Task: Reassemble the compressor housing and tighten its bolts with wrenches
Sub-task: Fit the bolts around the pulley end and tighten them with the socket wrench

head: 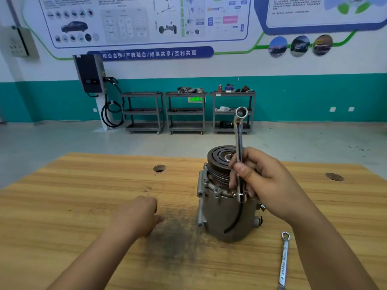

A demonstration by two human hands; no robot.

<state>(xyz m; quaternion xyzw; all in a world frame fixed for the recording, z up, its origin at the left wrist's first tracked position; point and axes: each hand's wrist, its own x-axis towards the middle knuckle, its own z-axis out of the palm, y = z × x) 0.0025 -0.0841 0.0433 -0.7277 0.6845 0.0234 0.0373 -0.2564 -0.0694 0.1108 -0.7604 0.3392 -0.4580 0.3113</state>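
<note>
Grey cast metal is what fills the middle of my feed: the compressor housing (222, 216) stands upright on the wooden tabletop (83, 195), its grooved pulley (219, 158) facing up. The right hand (266, 185) sits against the housing's upper right side, fingers and thumb wrapped round the shank of a ring wrench (238, 139). I see that wrench held nearly upright, its lower end down at the bolted flange just under the pulley and its upper ring well above the hand. Whether the lower ring is seated on a bolt I cannot tell. A black hose (236, 220) curves down the housing wall below it.

The left hand (138, 214) rests on the tabletop to the left of the housing, apart from it, fingers loosely bent, thumb pointing toward the housing, gripping nothing. Between that hand and the housing lies a dark smudge (173, 237) on the wood. A second wrench (284, 260) lies flat on the tabletop just right of the housing's base, beside the right forearm and untouched.
</note>
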